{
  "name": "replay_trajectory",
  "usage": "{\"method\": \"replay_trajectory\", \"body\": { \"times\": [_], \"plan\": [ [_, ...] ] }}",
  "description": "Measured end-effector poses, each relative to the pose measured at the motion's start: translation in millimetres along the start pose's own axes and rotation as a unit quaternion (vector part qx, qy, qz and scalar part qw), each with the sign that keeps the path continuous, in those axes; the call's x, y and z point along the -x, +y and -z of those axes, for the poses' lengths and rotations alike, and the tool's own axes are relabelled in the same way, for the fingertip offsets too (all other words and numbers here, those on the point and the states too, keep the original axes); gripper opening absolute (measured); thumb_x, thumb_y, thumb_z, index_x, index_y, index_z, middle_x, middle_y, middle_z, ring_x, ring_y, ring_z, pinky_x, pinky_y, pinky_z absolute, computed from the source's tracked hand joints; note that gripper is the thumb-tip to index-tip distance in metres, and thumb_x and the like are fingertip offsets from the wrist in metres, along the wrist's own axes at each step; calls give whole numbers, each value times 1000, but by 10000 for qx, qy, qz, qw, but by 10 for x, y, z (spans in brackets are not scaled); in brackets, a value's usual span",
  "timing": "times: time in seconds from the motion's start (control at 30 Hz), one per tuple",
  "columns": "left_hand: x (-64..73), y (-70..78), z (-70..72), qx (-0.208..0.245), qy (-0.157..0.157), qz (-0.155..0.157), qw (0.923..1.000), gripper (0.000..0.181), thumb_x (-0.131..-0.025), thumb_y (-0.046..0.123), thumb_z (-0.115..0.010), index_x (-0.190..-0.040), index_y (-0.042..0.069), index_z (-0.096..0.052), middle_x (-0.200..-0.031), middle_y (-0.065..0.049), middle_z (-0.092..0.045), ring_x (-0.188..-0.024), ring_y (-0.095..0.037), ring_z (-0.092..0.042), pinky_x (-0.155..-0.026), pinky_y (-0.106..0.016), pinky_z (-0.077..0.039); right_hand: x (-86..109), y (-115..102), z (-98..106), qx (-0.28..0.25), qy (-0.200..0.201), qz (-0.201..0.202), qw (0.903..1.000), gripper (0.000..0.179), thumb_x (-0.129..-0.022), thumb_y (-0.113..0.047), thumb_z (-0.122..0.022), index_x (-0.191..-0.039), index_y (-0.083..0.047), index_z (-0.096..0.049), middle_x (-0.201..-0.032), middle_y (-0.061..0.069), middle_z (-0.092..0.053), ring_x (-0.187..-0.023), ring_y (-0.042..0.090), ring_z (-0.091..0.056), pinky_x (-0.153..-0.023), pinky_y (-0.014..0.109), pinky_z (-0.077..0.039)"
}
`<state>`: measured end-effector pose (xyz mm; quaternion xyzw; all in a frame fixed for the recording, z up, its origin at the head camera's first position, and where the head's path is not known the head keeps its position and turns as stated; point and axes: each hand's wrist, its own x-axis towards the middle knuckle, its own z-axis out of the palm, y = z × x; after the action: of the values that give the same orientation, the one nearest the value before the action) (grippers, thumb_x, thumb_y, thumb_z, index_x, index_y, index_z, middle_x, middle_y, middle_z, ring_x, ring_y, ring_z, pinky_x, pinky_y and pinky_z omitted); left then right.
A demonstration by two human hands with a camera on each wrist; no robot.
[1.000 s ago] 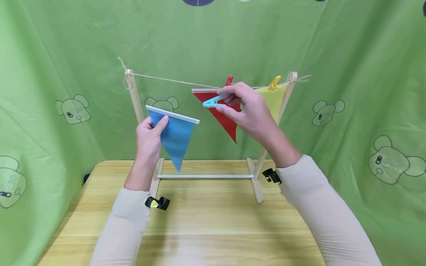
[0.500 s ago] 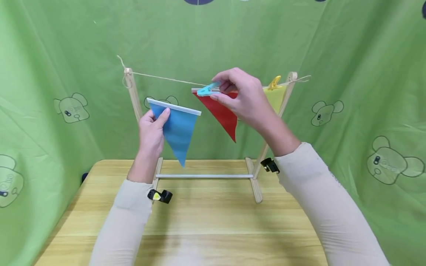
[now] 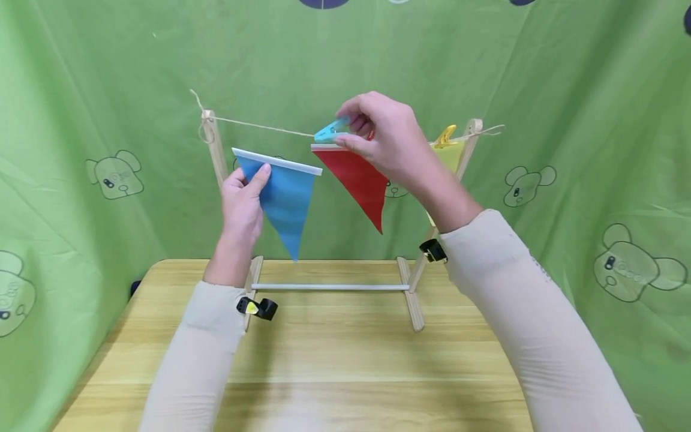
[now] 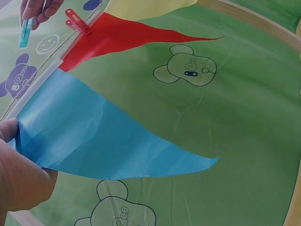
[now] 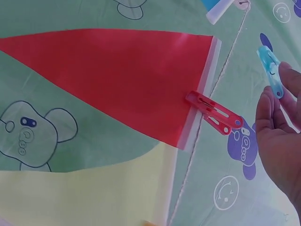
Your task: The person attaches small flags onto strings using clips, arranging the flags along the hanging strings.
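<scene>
My left hand (image 3: pixel 242 201) pinches a blue triangular pennant (image 3: pixel 286 207) near the left end of its white top edge, thumb in front. The pennant hangs point down, a little below the string (image 3: pixel 270 128). Between thumb and fingers my right hand (image 3: pixel 385 135) holds a light blue clothespin (image 3: pixel 328 131), its nose toward the left, overlapping the string in the head view. Behind that hand a red pennant (image 5: pixel 122 80) hangs at the string under a red clothespin (image 5: pixel 214 113). Farther right a yellow clothespin (image 3: pixel 445 137) holds a yellow pennant (image 3: pixel 450 156), partly hidden by my right arm.
The string runs between two wooden posts (image 3: pixel 216 147) of a stand on the wooden table (image 3: pixel 335 354). A white rod (image 3: pixel 329 287) joins the stand's feet (image 3: pixel 414 312). A green curtain (image 3: pixel 135 72) with printed animal heads surrounds the table.
My right hand has risen with the light blue clothespin, slightly leftward, from in front of the red pennant to string height. My left hand has lifted the blue pennant a little.
</scene>
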<state>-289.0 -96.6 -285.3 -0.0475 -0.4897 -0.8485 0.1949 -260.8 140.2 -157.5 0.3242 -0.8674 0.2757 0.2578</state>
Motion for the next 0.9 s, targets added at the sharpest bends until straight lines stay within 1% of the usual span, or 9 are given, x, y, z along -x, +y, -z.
{"method": "replay_trajectory", "body": {
  "times": [0.2,0.3,0.37,0.47,0.6,0.77,0.83,0.9],
  "plan": [
    [-68,42,-24,145,39,-119,9998,11,-96,4,-71,-91,14,-72,-93,2,-68,-94,-13,-63,-92,-28,-52,-129,-31,30,43,-372,-277,9989,32,-94,-17,-77,-120,-1,-69,-110,8,-65,-97,16,-60,-93,27,-54],
    [-97,70,-19,199,66,-112,9997,11,-95,3,-72,-91,13,-73,-94,0,-68,-95,-14,-63,-93,-28,-52,-181,-27,-2,56,-522,-434,9977,33,-95,-18,-76,-122,-2,-68,-112,8,-65,-99,16,-61,-94,25,-53],
    [-115,85,-14,232,76,-69,9997,9,-94,3,-73,-92,12,-74,-95,-1,-68,-97,-15,-63,-95,-29,-52,-210,-18,-28,81,-535,-503,9973,32,-95,-18,-76,-123,-2,-68,-112,9,-65,-99,17,-60,-93,24,-53],
    [-133,106,-18,222,92,3,9997,7,-94,3,-74,-94,10,-75,-97,-2,-69,-100,-16,-63,-99,-31,-51,-250,-9,-61,91,-458,-523,9975,31,-96,-17,-75,-122,-3,-69,-111,9,-64,-99,17,-59,-93,24,-53],
    [-145,118,-32,204,103,27,9997,7,-94,4,-74,-95,11,-74,-98,-1,-69,-101,-16,-63,-100,-31,-51,-297,-21,-89,78,-419,-523,9977,30,-96,-17,-74,-122,-3,-68,-112,8,-63,-99,16,-58,-94,23,-52],
    [-173,132,-50,315,159,60,9994,7,-94,3,-73,-96,9,-74,-98,-1,-68,-100,-16,-63,-99,-31,-50,-380,-64,-104,154,-634,-472,9967,30,-95,-19,-75,-120,-2,-70,-112,9,-64,-99,17,-59,-93,24,-53],
    [-190,141,-65,449,164,88,9988,7,-93,2,-74,-96,8,-75,-99,-2,-68,-101,-16,-62,-100,-31,-50,-416,-77,-103,232,-730,-464,9960,30,-95,-20,-76,-119,-3,-70,-112,8,-65,-99,17,-60,-92,23,-53],
    [-200,146,-82,431,115,21,9990,7,-94,2,-73,-96,8,-74,-99,-2,-68,-101,-16,-63,-99,-30,-50,-448,-87,-105,273,-801,-479,9953,30,-94,-20,-76,-119,-3,-71,-112,8,-65,-98,16,-60,-92,23,-53]
  ]
}}
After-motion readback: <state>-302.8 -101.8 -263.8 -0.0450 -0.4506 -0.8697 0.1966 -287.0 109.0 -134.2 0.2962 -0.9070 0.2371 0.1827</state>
